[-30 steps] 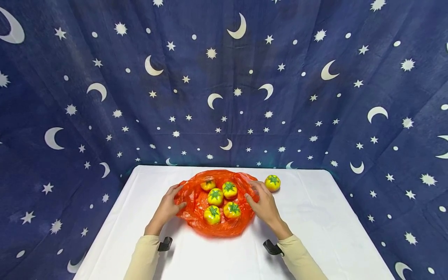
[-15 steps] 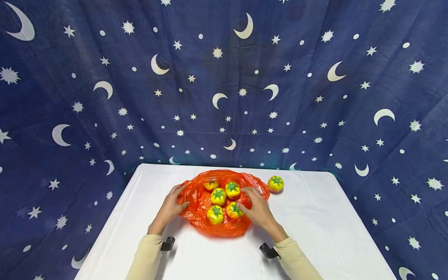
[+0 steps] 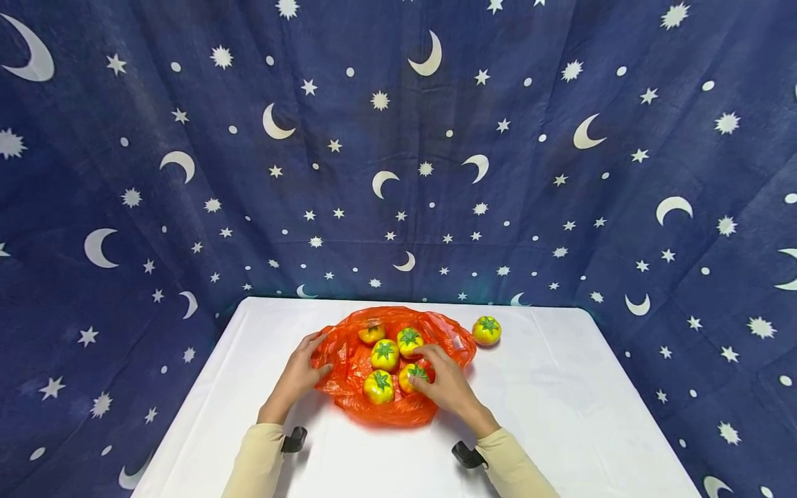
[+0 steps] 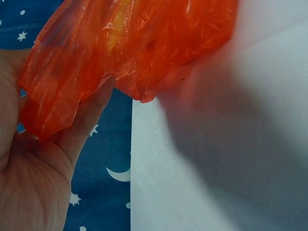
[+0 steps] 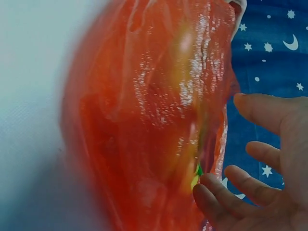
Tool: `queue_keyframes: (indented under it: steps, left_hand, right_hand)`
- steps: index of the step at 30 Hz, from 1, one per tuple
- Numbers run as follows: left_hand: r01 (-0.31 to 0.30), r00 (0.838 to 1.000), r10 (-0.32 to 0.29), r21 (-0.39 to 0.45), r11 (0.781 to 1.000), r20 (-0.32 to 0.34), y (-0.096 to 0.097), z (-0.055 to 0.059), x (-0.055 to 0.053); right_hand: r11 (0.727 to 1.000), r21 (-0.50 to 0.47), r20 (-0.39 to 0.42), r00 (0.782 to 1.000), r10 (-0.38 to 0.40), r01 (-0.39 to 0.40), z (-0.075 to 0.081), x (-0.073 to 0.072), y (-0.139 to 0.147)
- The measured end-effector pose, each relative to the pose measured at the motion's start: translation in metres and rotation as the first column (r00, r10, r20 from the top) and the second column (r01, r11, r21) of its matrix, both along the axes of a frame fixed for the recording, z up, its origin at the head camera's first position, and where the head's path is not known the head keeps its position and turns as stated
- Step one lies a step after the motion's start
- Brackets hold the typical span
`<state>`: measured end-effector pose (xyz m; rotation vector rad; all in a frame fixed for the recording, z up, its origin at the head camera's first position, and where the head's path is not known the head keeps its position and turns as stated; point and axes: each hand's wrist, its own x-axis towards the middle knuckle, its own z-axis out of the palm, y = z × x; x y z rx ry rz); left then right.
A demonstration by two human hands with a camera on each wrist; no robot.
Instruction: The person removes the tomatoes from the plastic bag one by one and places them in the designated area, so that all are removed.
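Here, five fruits [image 3: 385,355] lie in a red plastic bag [image 3: 392,416]

The bag sits on a white table [image 3: 560,415], its mouth spread wide, and the fruits are yellow to orange with green star-shaped leaves on top. A sixth, the lone fruit [image 3: 486,330], sits just beyond the right side of the bag. Behind the bag hangs a blue cloth [image 3: 386,138] printed with pale moons, stars and dots.

The left hand [image 3: 297,373] holds the left edge of the bag, with thin plastic caught between thumb and fingers. The right hand [image 3: 450,384] is over the bag's right side, thumb and fingers apart and curved loosely; its thumb covers part of the front right fruit [image 3: 406,375], and whether it touches is hard to tell.

Plastic crosses the top of the back left fruit [image 3: 371,335]. Below the bag, both sleeves [image 3: 252,460] run off the lower edge of the head view, each with a dark strap [image 3: 295,439] at the wrist.

Only the head view shows the lone fruit and the fruits clearly. The left wrist view adds the thumb tip against the plastic, other fingers partly hidden behind it; the right wrist view shows spread fingers beside the bag's rim, with blurred yellow and a speck of green through the plastic.
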<state>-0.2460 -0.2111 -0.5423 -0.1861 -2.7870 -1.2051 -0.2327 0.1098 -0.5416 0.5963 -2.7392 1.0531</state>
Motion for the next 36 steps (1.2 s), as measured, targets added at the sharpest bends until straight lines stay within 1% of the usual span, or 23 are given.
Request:
queue_keyframes:
  steps: [3,9,13,19,22,30,36]
  left_hand:
    - [-0.001,1.000,0.001,0.003,1.000,-0.009,0.000,0.000,0.000]
    - [-0.005,1.000,0.005,-0.002,1.000,-0.012,0.000,-0.003,0.002]
    - [-0.008,1.000,0.008,0.000,1.000,-0.024,-0.001,-0.006,0.003]
    - [0.001,0.999,-0.001,-0.008,1.000,-0.032,-0.001,-0.008,0.003]
    - [0.000,0.999,-0.001,-0.013,1.000,-0.037,-0.001,-0.009,0.003]
    - [0.003,0.998,-0.002,0.008,1.000,-0.064,0.000,-0.011,0.002]
    - [-0.002,0.999,0.002,-0.001,1.000,-0.038,0.000,-0.010,0.001]
  right_hand:
    - [1.000,0.012,0.023,1.000,0.012,-0.012,-0.004,0.000,-0.001]
    - [0.999,0.037,0.031,0.999,0.023,-0.024,-0.012,0.001,-0.002]
    - [0.998,0.063,0.045,0.999,0.021,-0.024,-0.017,0.002,-0.002]
    - [0.996,0.088,0.075,0.997,0.014,-0.020,-0.023,0.004,0.000]
    - [0.996,0.089,0.091,0.996,0.017,-0.025,-0.024,0.005,0.000]
    - [0.994,0.093,0.115,0.992,0.043,-0.054,-0.023,0.007,-0.002]
    - [0.992,0.107,0.128,0.991,0.046,-0.060,-0.025,0.005,-0.004]
